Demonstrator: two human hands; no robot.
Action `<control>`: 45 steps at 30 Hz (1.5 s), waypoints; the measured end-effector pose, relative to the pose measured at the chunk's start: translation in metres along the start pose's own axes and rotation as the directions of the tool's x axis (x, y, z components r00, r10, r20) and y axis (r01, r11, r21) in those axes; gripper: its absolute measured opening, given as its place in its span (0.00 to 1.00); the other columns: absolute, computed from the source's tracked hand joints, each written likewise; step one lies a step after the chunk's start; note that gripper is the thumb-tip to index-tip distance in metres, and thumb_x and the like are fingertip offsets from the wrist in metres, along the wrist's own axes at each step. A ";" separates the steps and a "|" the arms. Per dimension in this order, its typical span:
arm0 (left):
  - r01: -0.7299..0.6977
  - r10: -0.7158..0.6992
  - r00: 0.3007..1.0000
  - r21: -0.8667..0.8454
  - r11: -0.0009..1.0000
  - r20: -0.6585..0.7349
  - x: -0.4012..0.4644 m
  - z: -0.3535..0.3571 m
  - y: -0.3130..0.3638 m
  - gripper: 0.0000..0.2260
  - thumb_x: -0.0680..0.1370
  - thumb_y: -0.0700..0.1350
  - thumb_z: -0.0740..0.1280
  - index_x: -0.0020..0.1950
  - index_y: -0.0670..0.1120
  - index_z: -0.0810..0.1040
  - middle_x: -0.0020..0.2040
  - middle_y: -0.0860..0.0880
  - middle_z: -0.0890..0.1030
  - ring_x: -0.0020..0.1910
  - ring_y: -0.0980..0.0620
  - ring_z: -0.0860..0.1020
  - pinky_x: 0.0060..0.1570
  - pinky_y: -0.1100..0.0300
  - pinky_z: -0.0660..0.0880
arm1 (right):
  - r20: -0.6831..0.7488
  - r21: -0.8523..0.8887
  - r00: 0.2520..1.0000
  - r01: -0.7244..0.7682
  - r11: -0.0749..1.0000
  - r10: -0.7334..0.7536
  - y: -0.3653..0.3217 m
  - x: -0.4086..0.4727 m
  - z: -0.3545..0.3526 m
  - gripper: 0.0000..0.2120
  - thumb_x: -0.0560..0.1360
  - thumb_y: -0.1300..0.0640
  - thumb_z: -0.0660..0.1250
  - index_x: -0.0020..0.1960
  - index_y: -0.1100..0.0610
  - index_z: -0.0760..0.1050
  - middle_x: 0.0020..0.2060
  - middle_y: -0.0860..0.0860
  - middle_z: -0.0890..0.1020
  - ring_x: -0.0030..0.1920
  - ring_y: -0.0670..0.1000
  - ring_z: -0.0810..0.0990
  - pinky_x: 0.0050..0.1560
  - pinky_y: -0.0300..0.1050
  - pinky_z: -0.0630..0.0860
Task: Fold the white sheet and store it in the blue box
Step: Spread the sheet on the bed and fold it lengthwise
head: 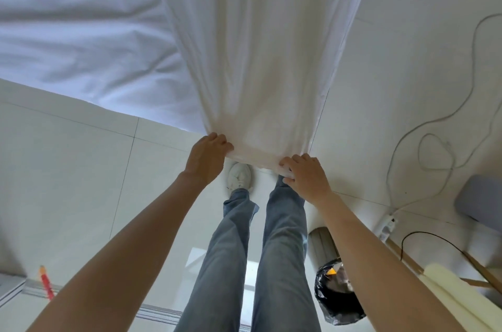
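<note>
The white sheet [260, 54] stretches from the top of the view down to my hands, pulled into a long folded band above the floor. My left hand [207, 159] grips the near edge at its left corner, fingers curled over the cloth. My right hand [305, 175] grips the same edge at its right corner. The hands are about a shoulder's width apart, in front of my legs. No blue box is in view.
A bed with a white cover [81, 33] fills the upper left. White tiled floor [68, 168] lies below. A bin with a black bag [336, 293] stands at the lower right, near a power strip [387, 225], loose cables [434, 141] and a grey seat [480, 201].
</note>
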State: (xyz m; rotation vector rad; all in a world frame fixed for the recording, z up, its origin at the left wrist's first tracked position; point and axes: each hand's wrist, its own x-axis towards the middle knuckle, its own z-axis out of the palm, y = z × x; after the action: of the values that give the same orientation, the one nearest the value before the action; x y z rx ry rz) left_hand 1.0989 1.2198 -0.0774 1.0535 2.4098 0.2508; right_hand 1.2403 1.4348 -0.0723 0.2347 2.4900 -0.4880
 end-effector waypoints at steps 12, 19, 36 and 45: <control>0.350 -0.512 0.837 -0.530 0.773 -0.194 -0.016 -0.144 -0.067 0.13 0.76 0.37 0.63 0.57 0.48 0.78 0.51 0.51 0.81 0.49 0.51 0.78 0.51 0.51 0.76 | -0.221 0.082 0.958 0.207 0.975 -0.185 -0.077 0.064 -0.156 0.11 0.77 0.57 0.64 0.58 0.57 0.76 0.50 0.54 0.81 0.50 0.56 0.77 0.53 0.48 0.71; 0.415 -0.613 0.749 -0.544 0.730 -0.251 0.014 -0.228 -0.151 0.11 0.76 0.39 0.63 0.56 0.49 0.78 0.51 0.53 0.81 0.50 0.53 0.78 0.51 0.60 0.73 | -0.384 0.093 0.906 0.232 0.968 -0.180 -0.178 0.153 -0.225 0.10 0.74 0.59 0.66 0.55 0.56 0.77 0.43 0.51 0.82 0.46 0.55 0.78 0.52 0.50 0.71; 0.127 -0.130 0.989 -0.040 0.991 -0.065 0.240 -0.236 -0.345 0.25 0.77 0.51 0.63 0.72 0.48 0.63 0.70 0.47 0.69 0.68 0.46 0.66 0.67 0.50 0.60 | -0.314 0.340 0.900 -0.192 0.921 0.303 -0.203 0.427 -0.260 0.05 0.74 0.62 0.64 0.48 0.61 0.76 0.39 0.55 0.82 0.41 0.57 0.80 0.43 0.45 0.70; -0.064 0.031 0.973 -0.138 0.988 -0.228 0.320 -0.255 -0.269 0.25 0.74 0.46 0.68 0.69 0.46 0.67 0.65 0.46 0.73 0.60 0.44 0.73 0.58 0.53 0.69 | -0.402 0.552 0.506 -0.531 0.643 0.763 -0.070 0.387 -0.318 0.10 0.76 0.61 0.58 0.53 0.59 0.75 0.48 0.60 0.80 0.48 0.64 0.77 0.45 0.51 0.70</control>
State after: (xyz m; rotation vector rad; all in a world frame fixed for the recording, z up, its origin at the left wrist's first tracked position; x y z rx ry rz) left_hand 0.6126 1.2763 -0.0705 1.0673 2.5211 0.5820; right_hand 0.7433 1.5177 -0.0334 1.7000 2.5668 -0.5832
